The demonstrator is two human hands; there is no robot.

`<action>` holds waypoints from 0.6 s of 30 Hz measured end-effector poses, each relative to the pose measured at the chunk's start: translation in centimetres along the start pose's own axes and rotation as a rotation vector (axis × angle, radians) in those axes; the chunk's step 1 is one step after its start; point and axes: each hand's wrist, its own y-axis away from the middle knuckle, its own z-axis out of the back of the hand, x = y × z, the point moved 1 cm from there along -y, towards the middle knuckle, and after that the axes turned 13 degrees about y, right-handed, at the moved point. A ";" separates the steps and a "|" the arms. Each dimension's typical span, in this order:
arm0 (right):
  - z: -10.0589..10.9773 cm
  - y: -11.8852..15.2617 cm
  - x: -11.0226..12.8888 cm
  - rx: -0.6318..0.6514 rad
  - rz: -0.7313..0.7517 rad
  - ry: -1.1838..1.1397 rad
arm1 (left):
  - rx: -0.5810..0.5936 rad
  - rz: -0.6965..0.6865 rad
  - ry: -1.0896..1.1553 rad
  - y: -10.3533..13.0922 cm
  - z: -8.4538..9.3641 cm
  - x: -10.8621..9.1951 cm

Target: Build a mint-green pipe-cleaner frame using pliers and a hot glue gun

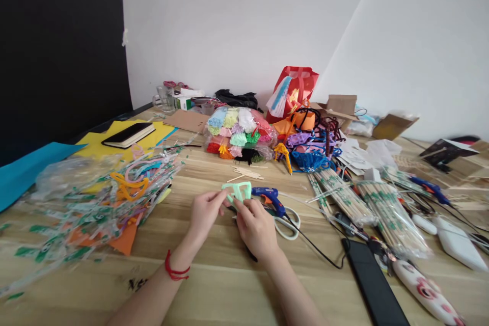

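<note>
My left hand (208, 209), with a red string bracelet at the wrist, pinches the left side of a mint-green pipe-cleaner frame (243, 190). On the frame's near edge, the fingers of my right hand (254, 224) are closed as well. The piece has open gaps and is held just above the wooden table. Right behind my right hand lies a blue glue gun (273, 199), its black cord running to the right. Scissors (292, 224) with pale handles rest beside it, their blades partly hidden under my right hand.
A clear bag of colourful pipe cleaners (239, 132) sits at the back. Left is a heap of plastic wrappers (95, 219). To the right are packs of wooden sticks (393, 214), a black phone (372, 280) and a second glue gun (431, 189). A red bag (300, 84) stands behind.
</note>
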 end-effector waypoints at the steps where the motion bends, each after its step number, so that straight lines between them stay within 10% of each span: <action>1: 0.0 0.0 0.0 0.005 0.001 0.004 | -0.005 0.013 0.007 0.0 0.0 0.0; 18: -0.2 -0.2 -0.3 -0.023 -0.177 -0.241 | 0.067 0.115 0.144 -0.2 0.0 0.1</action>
